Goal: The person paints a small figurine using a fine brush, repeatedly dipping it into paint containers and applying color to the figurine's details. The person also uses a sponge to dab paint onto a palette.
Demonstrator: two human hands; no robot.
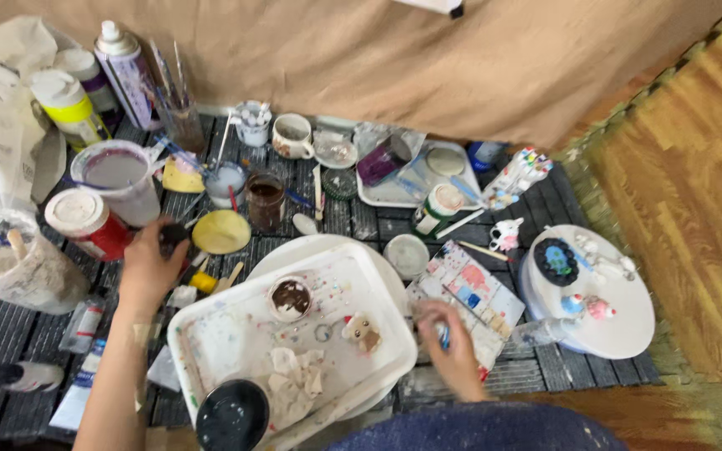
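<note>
Left hand [148,266]: fingers closed around a small dark jar [173,237], beside the yellow lid [221,231]. Right hand [451,342]: fingers gripping a thin blue-tipped tool [444,336] over the paint-stained card [468,292].

A small dark round jar [172,236] sits on the grey mat, just beside a yellow lid. Fingers partly cover it. A thin blue tool [444,335] sticks up a little, held tight beside the white tray, mostly hidden.
</note>
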